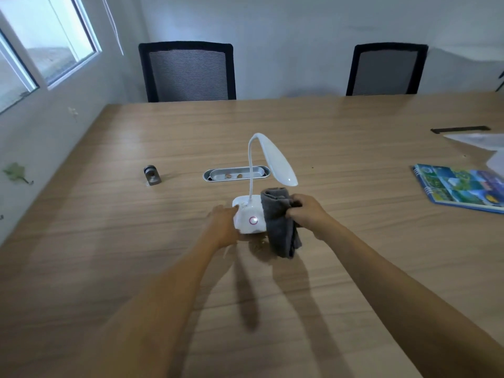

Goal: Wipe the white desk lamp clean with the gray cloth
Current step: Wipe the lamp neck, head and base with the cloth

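Observation:
The white desk lamp [249, 216] stands near the middle of the wooden table [354, 126], with a thin curved neck, a long oval head bent toward me and a pink-ringed button on its base. My left hand [225, 226] grips the left side of the base. My right hand [309, 214] holds the folded gray cloth [279, 222] pressed against the right side of the base; the cloth hangs down to the tabletop and hides that side.
A metal cable tray [236, 173] is set into the table just behind the lamp. A small gray gadget [152, 175] sits to the left, a blue spiral notebook [461, 188] and papers to the right. Two black mesh chairs [188, 72] stand at the far edge.

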Demonstrator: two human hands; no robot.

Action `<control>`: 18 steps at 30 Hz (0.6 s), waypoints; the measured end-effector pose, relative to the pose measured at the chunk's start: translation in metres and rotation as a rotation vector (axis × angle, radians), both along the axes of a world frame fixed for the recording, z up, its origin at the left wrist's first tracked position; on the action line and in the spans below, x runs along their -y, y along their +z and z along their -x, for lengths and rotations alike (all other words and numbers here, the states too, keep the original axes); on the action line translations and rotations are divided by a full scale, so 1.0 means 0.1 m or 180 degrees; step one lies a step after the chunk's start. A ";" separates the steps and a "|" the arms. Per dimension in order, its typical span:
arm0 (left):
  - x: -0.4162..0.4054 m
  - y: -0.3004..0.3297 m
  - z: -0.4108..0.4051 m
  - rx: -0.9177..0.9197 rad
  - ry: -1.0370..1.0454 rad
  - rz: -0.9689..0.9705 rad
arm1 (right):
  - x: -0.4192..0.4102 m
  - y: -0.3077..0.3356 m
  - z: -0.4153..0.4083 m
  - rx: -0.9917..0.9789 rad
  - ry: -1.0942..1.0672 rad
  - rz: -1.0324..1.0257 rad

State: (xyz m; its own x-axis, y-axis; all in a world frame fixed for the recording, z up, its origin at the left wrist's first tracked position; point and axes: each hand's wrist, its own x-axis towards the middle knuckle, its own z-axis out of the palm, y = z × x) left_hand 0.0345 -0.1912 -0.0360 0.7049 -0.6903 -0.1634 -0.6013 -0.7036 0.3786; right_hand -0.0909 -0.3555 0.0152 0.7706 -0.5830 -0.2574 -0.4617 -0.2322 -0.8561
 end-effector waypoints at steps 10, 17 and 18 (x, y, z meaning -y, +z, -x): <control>-0.41 0.21 0.18 -0.2597 0.0731 0.0831 | -0.33 -0.09 0.12 0.0436 -0.0476 -0.2446; -0.52 0.24 0.20 -0.2877 0.0919 0.0969 | -0.45 -0.08 0.17 0.0538 -0.0239 -0.2518; -0.54 0.25 0.20 -0.2869 0.0922 0.0934 | -0.44 -0.08 0.17 0.0568 -0.0266 -0.2536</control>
